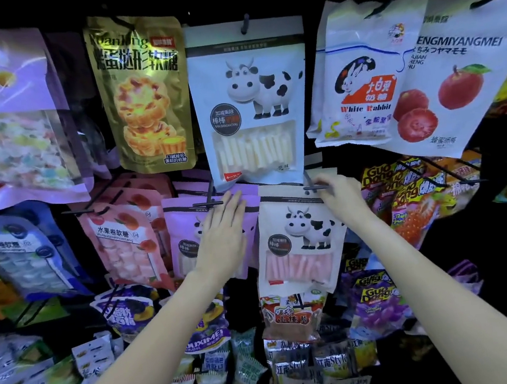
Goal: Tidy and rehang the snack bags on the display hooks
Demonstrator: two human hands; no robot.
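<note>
1. The cow bag [302, 237] with pink sticks hung in the middle row, straight below the white cow bag [251, 102], its top edge at the hook [315, 187].
2. Your right hand [338, 194] was at that top edge, fingers curled and pinching the bag's header by the hook's tip; whether the hole was already over the wire could not be told.
3. Your left hand [223, 230] lay flat, fingers straight, pressing on the purple bag [187, 238] just beside it, under its own hook [209, 203].
4. To do this step well, you likely needed to keep the header level, slide it fully back along the wire, and hold the purple stack flat so the two fronts did not overlap.
5. Peach bags [124, 239] hung to the left, Guo Dong bags [406, 198] to the right.
</note>
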